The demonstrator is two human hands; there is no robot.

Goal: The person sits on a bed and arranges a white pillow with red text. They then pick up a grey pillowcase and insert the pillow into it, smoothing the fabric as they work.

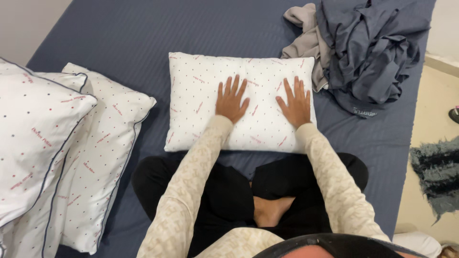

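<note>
A white pillow [201,91] with small dots and red print lies flat on the dark blue bed sheet [134,33] in front of my crossed legs. My left hand [231,100] rests palm down on the pillow's middle, fingers spread. My right hand [295,103] presses flat on the pillow's right part, fingers apart as well. Neither hand holds anything. Both arms wear cream patterned sleeves.
Two more white dotted pillows [43,143] with dark piping are stacked at the left. A heap of blue-grey and beige cloth [368,48] lies at the bed's far right. A shaggy dark rug [437,172] sits on the floor beyond the bed's right edge.
</note>
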